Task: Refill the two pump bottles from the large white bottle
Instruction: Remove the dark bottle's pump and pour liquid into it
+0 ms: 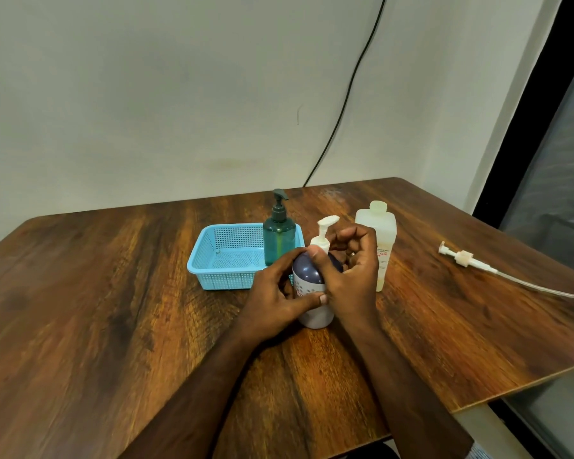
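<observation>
A purple-and-white pump bottle (312, 294) stands upright on the wooden table (113, 293) in front of me. My left hand (275, 299) grips its body from the left. My right hand (348, 273) curls round the white pump collar (322, 243) at its neck, thumb on the near side. Just behind it, the large white bottle (380, 233) stands upright with no pump in its open neck. A green pump bottle (278, 238) stands inside the blue basket (226, 260), at its right end.
A loose white pump with a long clear tube (497, 271) lies on the table at the right, near the edge. A black cable (348, 87) runs down the wall behind the table. The table's right edge drops off beside a dark window frame.
</observation>
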